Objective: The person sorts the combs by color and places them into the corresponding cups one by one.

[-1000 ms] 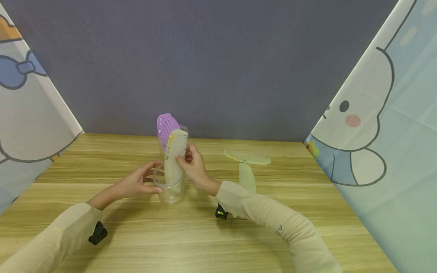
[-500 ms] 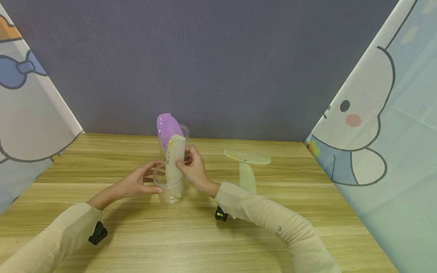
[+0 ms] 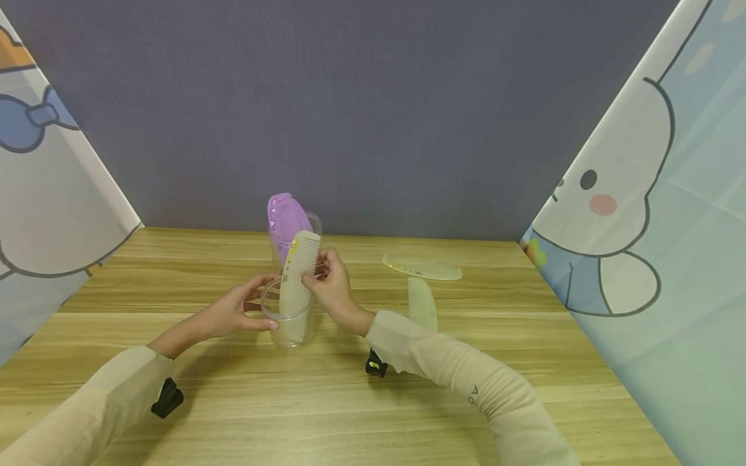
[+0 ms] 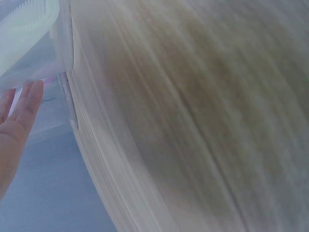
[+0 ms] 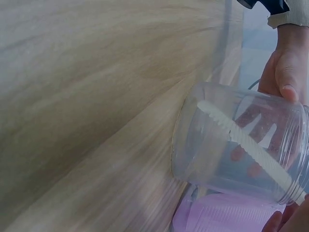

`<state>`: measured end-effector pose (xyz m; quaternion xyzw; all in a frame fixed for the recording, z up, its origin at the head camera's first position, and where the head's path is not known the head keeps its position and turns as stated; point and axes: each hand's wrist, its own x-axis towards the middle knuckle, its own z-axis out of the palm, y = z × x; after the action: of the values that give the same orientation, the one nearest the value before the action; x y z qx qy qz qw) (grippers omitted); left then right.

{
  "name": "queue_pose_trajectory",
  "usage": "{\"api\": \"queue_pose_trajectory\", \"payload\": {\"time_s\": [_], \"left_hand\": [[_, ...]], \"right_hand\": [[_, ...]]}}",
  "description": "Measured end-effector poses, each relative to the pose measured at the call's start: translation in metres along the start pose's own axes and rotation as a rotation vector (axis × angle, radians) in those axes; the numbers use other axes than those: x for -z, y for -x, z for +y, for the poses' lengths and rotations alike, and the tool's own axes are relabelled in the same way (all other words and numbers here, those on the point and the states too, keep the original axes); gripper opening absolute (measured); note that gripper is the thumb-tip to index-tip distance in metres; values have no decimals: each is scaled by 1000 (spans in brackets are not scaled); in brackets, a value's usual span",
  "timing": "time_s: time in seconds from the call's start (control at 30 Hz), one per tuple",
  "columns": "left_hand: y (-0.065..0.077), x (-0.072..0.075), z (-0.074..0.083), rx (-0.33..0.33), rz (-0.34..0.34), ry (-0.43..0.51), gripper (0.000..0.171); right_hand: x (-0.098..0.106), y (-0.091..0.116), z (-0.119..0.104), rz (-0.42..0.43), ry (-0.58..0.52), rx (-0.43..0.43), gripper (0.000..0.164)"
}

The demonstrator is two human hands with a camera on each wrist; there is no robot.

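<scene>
Inside the jar (image 5: 203,150), comb (image 3: 294,281) steeply aslant

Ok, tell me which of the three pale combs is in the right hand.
The tilted comb reaching into the nearer clear jar, gripped by the right hand. The other two pale combs lie on the table.

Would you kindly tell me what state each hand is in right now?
Left hand: holding the near clear jar by its side.
Right hand: pinching a pale comb, its lower end inside that jar.
</scene>
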<state>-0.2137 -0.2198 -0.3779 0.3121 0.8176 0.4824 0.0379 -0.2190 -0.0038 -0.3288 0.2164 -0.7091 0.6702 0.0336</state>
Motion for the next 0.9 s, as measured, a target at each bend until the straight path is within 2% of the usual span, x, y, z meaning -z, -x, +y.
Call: {"api": "queue_pose_trajectory", "payload": {"time_s": [0.33, 0.5, 0.73, 0.9], "left_hand": [[0, -1, 1, 9, 3, -17, 75], [-1, 0, 0, -8, 7, -24, 76], [-1, -2, 0, -41, 27, -42, 74], [-1, -2, 0, -20, 22, -32, 75]], "right_hand": [[2, -2, -1, 2, 2, -27, 30], [3, -4, 2, -7, -11, -32, 28], [4, -15, 26, -9, -20, -56, 32], [7, -16, 29, -6, -5, -50, 32]]}}
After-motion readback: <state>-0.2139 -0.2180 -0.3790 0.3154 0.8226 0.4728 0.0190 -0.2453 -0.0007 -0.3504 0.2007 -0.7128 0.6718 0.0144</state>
